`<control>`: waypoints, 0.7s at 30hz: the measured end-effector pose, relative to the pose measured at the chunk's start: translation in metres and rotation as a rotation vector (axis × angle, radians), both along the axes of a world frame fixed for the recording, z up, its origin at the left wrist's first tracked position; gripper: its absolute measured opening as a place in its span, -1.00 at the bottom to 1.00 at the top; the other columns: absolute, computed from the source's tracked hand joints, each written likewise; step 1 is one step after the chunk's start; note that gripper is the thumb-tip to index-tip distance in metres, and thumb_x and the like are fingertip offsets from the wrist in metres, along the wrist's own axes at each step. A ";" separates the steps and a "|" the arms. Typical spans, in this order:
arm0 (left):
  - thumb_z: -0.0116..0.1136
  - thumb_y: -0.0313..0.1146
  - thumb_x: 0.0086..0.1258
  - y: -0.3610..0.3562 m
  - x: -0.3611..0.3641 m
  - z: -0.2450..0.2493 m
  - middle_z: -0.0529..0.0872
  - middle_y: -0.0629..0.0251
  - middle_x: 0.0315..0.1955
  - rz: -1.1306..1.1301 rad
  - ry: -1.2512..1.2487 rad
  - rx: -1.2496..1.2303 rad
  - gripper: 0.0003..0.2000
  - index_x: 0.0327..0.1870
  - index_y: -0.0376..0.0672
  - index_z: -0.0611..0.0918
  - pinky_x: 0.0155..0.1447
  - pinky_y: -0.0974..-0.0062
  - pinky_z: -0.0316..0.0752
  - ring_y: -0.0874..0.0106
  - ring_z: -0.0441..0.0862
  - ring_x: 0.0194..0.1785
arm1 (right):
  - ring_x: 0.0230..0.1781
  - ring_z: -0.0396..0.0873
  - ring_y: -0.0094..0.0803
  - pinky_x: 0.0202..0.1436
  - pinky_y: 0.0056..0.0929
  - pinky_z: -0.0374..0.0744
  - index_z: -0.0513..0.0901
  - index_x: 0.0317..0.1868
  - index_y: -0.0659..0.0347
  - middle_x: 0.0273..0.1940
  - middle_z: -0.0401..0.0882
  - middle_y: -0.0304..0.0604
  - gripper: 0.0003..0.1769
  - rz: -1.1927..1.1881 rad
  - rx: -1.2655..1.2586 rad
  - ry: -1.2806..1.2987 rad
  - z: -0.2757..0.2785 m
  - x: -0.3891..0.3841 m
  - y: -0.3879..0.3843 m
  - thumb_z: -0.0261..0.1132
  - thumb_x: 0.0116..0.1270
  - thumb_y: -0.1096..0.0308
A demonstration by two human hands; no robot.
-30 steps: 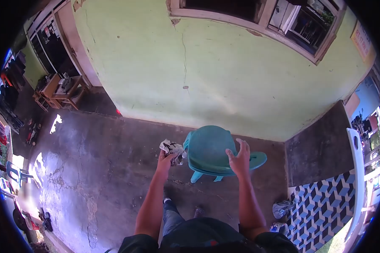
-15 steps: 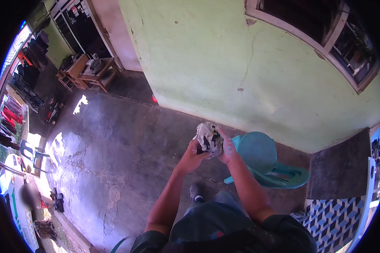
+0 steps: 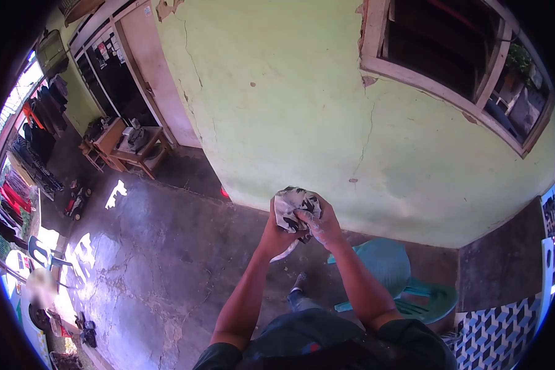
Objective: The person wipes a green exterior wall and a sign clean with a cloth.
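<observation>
The person's left hand (image 3: 277, 235) and right hand (image 3: 327, 228) hold a crumpled black-and-white cloth (image 3: 291, 206) between them, fingers closed on it, in front of the body. Beyond the right forearm sits a teal chair (image 3: 385, 262); farther off, a cracked green wall (image 3: 277, 123).

Near the centre, the left hand (image 3: 277, 234) and right hand (image 3: 325, 228) grip a crumpled black-and-white cloth (image 3: 295, 203) together. A teal chair (image 3: 385, 264) stands at four o'clock, a window (image 3: 443, 52) at two, hanging clothes (image 3: 38, 145) at nine.
</observation>
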State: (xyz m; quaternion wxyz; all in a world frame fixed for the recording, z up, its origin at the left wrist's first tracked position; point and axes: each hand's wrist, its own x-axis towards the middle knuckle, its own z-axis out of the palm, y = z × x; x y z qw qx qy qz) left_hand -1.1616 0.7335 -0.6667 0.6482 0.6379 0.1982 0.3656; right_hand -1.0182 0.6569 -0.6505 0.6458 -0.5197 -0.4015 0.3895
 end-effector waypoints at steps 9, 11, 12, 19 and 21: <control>0.44 -0.60 0.25 0.090 0.100 0.073 0.61 0.17 0.33 -0.198 0.095 0.217 -0.16 0.57 -0.22 0.26 0.42 0.30 0.53 0.35 0.60 0.36 | 0.42 0.47 -0.26 0.48 -0.28 0.49 0.02 0.66 0.18 0.43 0.42 -0.01 -0.03 -0.086 0.410 -0.016 0.023 0.087 0.079 0.43 0.40 0.52; 0.45 -0.50 0.28 0.106 0.108 0.062 0.60 0.18 0.35 -0.257 0.113 0.300 -0.16 0.61 -0.18 0.27 0.38 0.27 0.51 0.30 0.59 0.37 | 0.38 0.51 -0.30 0.44 -0.30 0.53 0.12 0.61 0.20 0.37 0.48 -0.03 -0.14 -0.188 0.377 -0.005 0.025 0.107 0.087 0.37 0.41 0.58; 0.45 -0.50 0.28 0.113 0.110 0.066 0.60 0.18 0.35 -0.271 0.115 0.299 -0.16 0.61 -0.18 0.27 0.38 0.27 0.51 0.30 0.59 0.37 | 0.36 0.52 -0.31 0.43 -0.30 0.54 0.18 0.57 0.22 0.35 0.50 -0.05 -0.20 -0.240 0.349 0.009 0.028 0.116 0.090 0.36 0.41 0.59; 0.41 -0.51 0.27 0.221 0.154 0.108 0.45 0.10 0.45 -0.017 0.190 0.769 -0.37 0.41 -0.01 0.50 0.47 0.12 0.40 0.10 0.39 0.52 | 0.29 0.56 -0.31 0.41 -0.30 0.52 0.28 0.48 0.25 0.29 0.53 -0.06 -0.30 -0.631 0.429 0.062 0.037 0.194 0.137 0.39 0.42 0.54; 0.39 -0.50 0.28 0.253 0.173 0.131 0.36 0.04 0.51 0.078 0.224 0.935 -0.33 0.45 0.01 0.45 0.59 -0.02 0.18 0.03 0.24 0.60 | 0.25 0.58 -0.31 0.37 -0.32 0.54 0.29 0.46 0.24 0.28 0.52 -0.08 -0.31 -0.747 0.466 0.007 0.046 0.206 0.153 0.41 0.42 0.47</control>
